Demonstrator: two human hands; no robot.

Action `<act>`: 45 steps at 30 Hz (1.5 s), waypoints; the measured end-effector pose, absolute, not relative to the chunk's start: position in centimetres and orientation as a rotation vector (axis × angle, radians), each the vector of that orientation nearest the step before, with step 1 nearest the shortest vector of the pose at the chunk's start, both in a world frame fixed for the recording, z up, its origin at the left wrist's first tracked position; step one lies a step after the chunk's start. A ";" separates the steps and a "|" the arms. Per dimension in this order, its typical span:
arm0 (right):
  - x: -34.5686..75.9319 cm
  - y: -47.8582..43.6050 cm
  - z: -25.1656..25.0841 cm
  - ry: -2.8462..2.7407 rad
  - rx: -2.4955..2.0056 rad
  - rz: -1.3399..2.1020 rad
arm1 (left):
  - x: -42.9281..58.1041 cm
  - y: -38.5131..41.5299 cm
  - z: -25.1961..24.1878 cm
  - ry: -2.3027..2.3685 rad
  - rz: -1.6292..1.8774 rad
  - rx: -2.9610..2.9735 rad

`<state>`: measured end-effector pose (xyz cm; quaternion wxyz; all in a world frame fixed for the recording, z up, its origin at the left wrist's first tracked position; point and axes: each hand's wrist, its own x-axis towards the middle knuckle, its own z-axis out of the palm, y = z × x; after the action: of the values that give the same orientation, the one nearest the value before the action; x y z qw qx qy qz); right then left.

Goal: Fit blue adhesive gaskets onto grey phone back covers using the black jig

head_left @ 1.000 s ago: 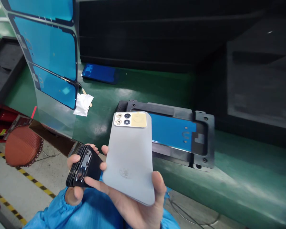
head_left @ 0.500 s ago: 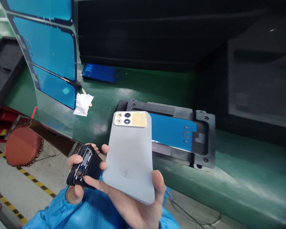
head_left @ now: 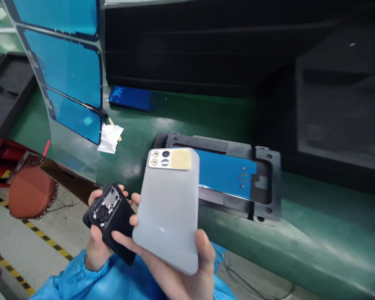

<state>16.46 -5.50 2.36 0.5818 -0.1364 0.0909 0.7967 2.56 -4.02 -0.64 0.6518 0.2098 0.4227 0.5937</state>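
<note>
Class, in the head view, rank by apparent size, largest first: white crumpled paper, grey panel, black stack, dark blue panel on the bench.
1. Grey panel
2. Black stack
3. Dark blue panel
4. White crumpled paper
Grey panel and black stack are nearer the camera, so their real sizes beside the others' are unsure.

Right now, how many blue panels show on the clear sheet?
3: top panel, cut off by the picture's edge; middle panel; bottom panel. More may lie out of frame.

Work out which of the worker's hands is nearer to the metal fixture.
Right. The right hand, holding the grey cover, is below and left of the fixture in view. The left hand, holding the black stack, is farther off to the left.
</note>
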 end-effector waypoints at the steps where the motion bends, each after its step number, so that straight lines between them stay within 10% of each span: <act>1: 16.7 -5.8 2.2 0.187 -0.365 1.846 | 2.6 -3.6 0.2 0.949 1.356 0.428; 13: 18.5 -6.8 0.3 -0.126 -0.538 1.705 | 2.3 0.9 5.8 1.204 0.848 -0.436; 45: 17.7 -7.4 -0.2 -0.125 -0.605 1.724 | 1.4 -0.7 3.9 0.946 0.826 -0.335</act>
<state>17.66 -7.41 -0.21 0.6093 -0.2619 -0.0542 0.7465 1.44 -0.72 3.87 0.7960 -0.1557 0.4406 0.3847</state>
